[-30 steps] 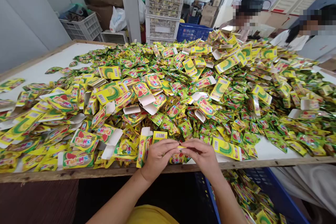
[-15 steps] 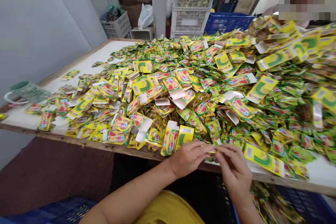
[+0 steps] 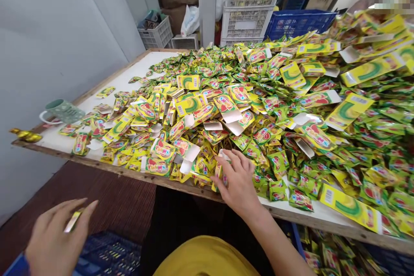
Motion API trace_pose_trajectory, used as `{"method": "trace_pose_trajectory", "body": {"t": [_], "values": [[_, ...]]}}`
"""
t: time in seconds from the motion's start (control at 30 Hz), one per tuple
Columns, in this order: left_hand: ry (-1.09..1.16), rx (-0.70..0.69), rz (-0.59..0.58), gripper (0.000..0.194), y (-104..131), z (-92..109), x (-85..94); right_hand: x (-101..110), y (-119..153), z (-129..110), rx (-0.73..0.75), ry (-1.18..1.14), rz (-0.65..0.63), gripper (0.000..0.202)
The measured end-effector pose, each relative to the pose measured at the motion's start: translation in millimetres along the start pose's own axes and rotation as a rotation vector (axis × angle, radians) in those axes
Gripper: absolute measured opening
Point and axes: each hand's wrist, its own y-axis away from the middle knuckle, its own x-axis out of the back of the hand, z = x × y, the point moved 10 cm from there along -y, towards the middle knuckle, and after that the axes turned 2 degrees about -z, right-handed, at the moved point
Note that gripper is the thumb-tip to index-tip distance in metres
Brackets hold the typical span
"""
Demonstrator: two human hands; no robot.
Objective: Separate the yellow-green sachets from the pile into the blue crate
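My left hand is at the lower left, off the table and beside a blue crate. Between its thumb and fingers shows the narrow end of a small yellow carton. My right hand is at the table's front edge, its fingers and thumb curled round an upright yellow carton, mostly hidden by the hand. Around it lie printed cartons with open white flaps, such as one carton to the left, and many small green candy sachets.
A heap of sachets and cartons spreads over the white table. A green mug and a gold wrapper are at the left. Stacked white crates and a blue crate stand behind. A person is partly visible at the upper right.
My hands were together at the table edge; the left has swung down to the lower left with a carton, and the right has moved left onto another carton. The view has shifted.
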Motion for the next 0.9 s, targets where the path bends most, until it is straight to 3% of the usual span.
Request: {"method": "trace_pose_trajectory", "body": {"t": [0.03,0.07,0.13,0.17,0.23,0.27,0.37,0.43,0.5,0.6,0.67,0.73,0.8,0.87,0.9], "values": [[0.073,-0.027,-0.010,0.016,7,24,-7.6,-3,0,5,-0.028,0.033,0.004,0.040],[0.183,-0.099,-0.068,0.012,13,61,-22.4,-4,0,10,-0.055,0.063,0.009,0.038],[0.477,-0.264,-0.252,0.010,19,151,-60.4,-4,2,19,-0.069,0.101,0.001,0.040],[0.566,-0.298,-0.289,0.014,16,189,-75.6,-2,4,21,-0.055,0.103,-0.009,0.041],[0.536,-0.269,-0.341,0.024,0,241,-109.1,5,8,22,-0.027,0.080,-0.003,0.040],[0.445,-0.237,-0.396,0.024,-9,256,-128.7,11,11,24,-0.031,0.058,0.023,0.037],[0.237,-0.148,-0.581,0.013,-34,264,-178.0,25,27,35,-0.098,-0.024,0.108,0.025],[0.365,-0.033,-0.645,0.011,-48,249,-192.7,29,38,42,-0.124,-0.081,0.139,0.022],[0.627,0.145,-0.651,0.016,-60,224,-192.5,32,45,44,-0.123,-0.138,0.192,0.021],[0.946,0.372,-0.652,0.022,-61,197,-173.3,39,37,29,-0.058,-0.244,0.280,0.022],[1.087,0.456,-0.758,0.025,-47,200,-159.4,39,23,1,0.041,-0.304,0.261,0.033],[1.203,0.507,-1.011,0.028,-16,221,-153.0,38,9,-32,0.190,-0.374,0.190,0.042],[1.265,0.526,-1.289,0.029,22,247,-150.8,39,5,-50,0.327,-0.486,0.106,0.038],[1.241,0.500,-1.380,0.028,50,261,-155.3,45,9,-25,0.254,-0.553,0.044,0.028],[1.204,0.467,-1.327,0.026,57,264,-159.2,52,17,2,0.118,-0.548,0.029,0.021]]}}
